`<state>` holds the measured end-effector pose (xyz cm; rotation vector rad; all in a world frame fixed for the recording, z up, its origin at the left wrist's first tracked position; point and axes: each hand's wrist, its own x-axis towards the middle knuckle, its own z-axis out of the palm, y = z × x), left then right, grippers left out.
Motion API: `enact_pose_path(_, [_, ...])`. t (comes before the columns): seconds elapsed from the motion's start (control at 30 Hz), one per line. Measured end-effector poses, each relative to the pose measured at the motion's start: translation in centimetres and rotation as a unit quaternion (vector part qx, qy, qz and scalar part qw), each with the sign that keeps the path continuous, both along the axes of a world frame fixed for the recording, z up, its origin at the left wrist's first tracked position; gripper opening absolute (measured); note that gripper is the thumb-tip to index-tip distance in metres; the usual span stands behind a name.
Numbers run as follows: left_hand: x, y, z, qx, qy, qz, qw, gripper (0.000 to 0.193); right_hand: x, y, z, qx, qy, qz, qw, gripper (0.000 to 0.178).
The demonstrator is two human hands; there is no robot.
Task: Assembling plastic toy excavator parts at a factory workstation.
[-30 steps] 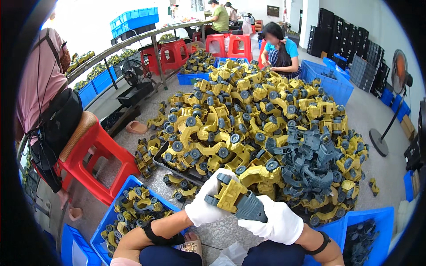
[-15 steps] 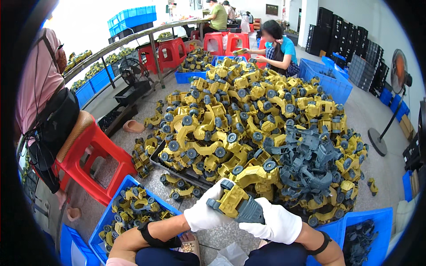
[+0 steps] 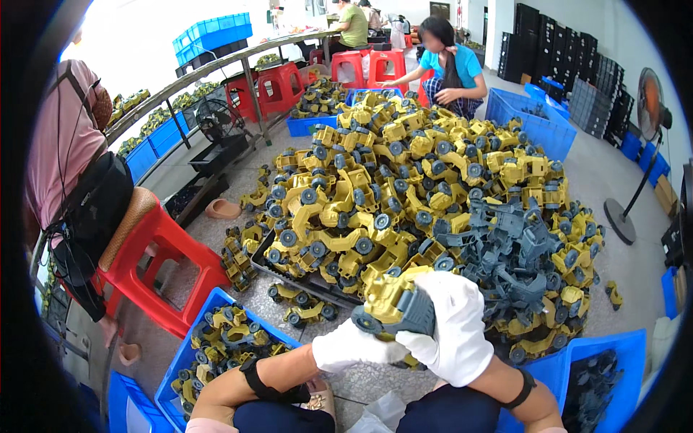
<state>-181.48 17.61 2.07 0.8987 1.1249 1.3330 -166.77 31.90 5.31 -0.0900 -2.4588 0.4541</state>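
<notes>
A yellow toy truck [image 3: 385, 299] with dark wheels is held between my two white-gloved hands, above my knees. Its grey ribbed part [image 3: 416, 315] points toward my right. My left hand [image 3: 357, 348] grips the truck from below, close to a wheel; some of its fingers are hidden. Closed around the grey end, my right hand [image 3: 455, 325] has its thumb underneath. Just beyond my hands rises a big pile of yellow toy trucks [image 3: 404, 180]. Loose grey plastic parts [image 3: 509, 249] lie heaped on the pile's near right side.
A blue crate [image 3: 278, 333] of toy trucks stands at my left; another blue bin [image 3: 639, 361] at my right holds dark parts. Across the pile a person [image 3: 462, 68] in blue sits reaching toward it. Red stools [image 3: 170, 260] and a standing fan [image 3: 650, 108] flank the pile.
The truck has tipped up and turned, and my right hand has risen around its grey end. My left hand has shifted lower. The person opposite has extended an arm to the pile.
</notes>
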Motion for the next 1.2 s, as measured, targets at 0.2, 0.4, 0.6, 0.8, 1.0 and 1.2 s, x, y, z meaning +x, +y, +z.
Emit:
enact_pose_path(0.2, [1.7,1.9,0.7,0.101,-0.236,0.115,0.96,0.071,-3.8,-0.1,-2.0,-0.189,0.2,0.094,0.957,0.048])
enact_pose_path(0.4, [-2.1,0.0,0.0,0.061,-0.276,0.155,0.947,0.047,-9.7,-0.4,-3.6,-0.327,0.133,0.137,0.926,0.035])
enact_pose_path(0.6, [-8.5,-10.6,-1.0,0.032,-0.092,0.28,0.955,0.052,-6.9,-0.9,-5.3,-0.466,-0.045,0.14,0.873,0.039])
enact_pose_path(0.8, [-8.1,-30.4,-6.2,-0.121,0.051,0.575,0.808,0.047,-3.6,-2.1,-8.5,-0.414,-0.398,0.179,0.799,0.021])
enact_pose_path(1.0, [-2.6,-45.1,-15.3,-0.409,0.353,0.66,0.522,0.068,-3.6,-3.0,-8.9,-0.304,-0.389,0.192,0.848,0.014])
enact_pose_path(1.2, [1.0,-55.8,-16.2,-0.511,0.217,0.744,0.372,0.049,-3.2,-4.3,-8.7,-0.315,-0.468,0.204,0.8,0.014])
